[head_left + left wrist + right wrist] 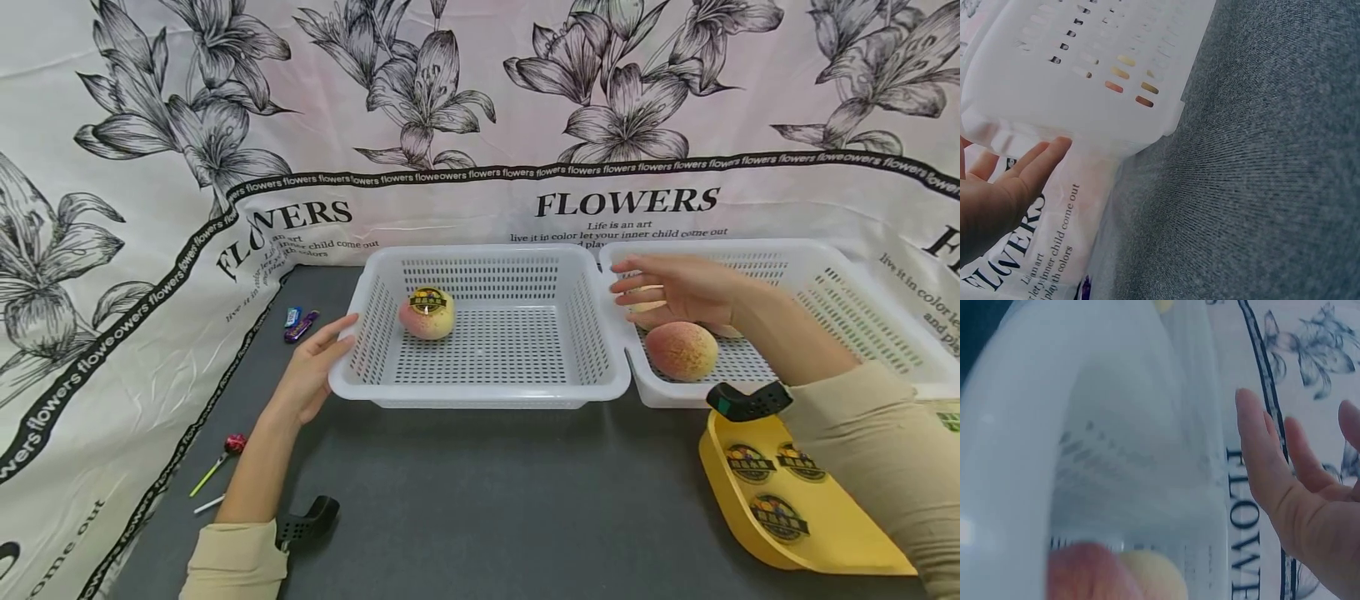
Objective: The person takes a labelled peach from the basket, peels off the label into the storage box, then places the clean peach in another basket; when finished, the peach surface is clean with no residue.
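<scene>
My left hand [311, 371] is at the left end of a white plastic basket [480, 396], its straight fingers right at the rim. In the left wrist view, those fingers [1035, 165] reach along the basket's outer wall. Inside lies one peach [438, 325] with a round black-and-gold sticker [428, 301] on top. My right hand [686, 287] hovers over the left part of a second white basket [825, 254], fingers stretched out and holding nothing. Below it in that basket rests a larger peach [681, 350]; more fruit behind is partly hidden by the hand.
A yellow tray [832, 533] with several round stickers [780, 517] stands at the front right, partly covered by my right sleeve. Left of the baskets lie small wrapped candies [300, 327] and a lollipop [235, 444]. Flower-printed sheeting [450, 200] rises behind the grey table [480, 500].
</scene>
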Motion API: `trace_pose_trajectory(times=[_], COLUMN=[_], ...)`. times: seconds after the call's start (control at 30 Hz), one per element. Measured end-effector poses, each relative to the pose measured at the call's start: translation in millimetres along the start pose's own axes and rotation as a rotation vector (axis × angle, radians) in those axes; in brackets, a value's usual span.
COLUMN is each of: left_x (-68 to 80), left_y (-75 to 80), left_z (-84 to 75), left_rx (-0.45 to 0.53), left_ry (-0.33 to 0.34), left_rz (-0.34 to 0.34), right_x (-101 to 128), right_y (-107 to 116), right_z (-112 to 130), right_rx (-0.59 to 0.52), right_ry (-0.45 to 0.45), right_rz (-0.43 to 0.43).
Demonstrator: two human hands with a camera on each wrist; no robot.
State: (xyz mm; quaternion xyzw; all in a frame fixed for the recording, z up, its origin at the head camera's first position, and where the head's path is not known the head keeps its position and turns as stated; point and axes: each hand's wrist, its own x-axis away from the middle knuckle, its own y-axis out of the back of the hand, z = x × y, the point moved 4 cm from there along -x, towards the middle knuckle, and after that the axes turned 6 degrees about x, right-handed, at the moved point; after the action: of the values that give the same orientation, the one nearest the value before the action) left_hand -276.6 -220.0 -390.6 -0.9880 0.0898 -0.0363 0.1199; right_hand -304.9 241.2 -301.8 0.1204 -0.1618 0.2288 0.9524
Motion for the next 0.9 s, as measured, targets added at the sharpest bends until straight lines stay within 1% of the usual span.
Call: trace_pose_trajectory(times=[0.07, 0.17, 0.3, 0.43, 0.57, 0.7, 0.9], left_x=[0.2, 0.7, 0.5, -1.0, -1.9, -2.3, -3.5], left_y=[0.0, 0.6, 1.0, 0.6, 1.5, 2.2, 3.2], left_z=[0.5, 0.8, 0.4, 0.0, 0.2, -0.2, -0.6], left_rx=[0.001, -0.005, -0.014, -0.014, -0.012, -0.013, -0.025], left_ry=[0.003, 0.002, -0.005, 0.001, 0.012, 0.016, 0.013], left_rz=[0.0, -0.005, -0.014, -0.013, -0.013, -0.009, -0.007], right_x=[-11, -29, -52, -76, -99, -123, -155], right_y=[-9, -21, -32, -45, -61, -78, -104], right_z=[8, 21, 38, 48, 53, 54, 49], right_rx=[-0.008, 0.011, -0.017, -0.067, -0.13, -0.186, -0.148], right_ry=[0.01, 0.049, 0.097, 0.126, 0.149, 0.156, 0.157], right_rz=[-0.02, -0.02, 0.003, 0.042, 0.061, 0.045, 0.066])
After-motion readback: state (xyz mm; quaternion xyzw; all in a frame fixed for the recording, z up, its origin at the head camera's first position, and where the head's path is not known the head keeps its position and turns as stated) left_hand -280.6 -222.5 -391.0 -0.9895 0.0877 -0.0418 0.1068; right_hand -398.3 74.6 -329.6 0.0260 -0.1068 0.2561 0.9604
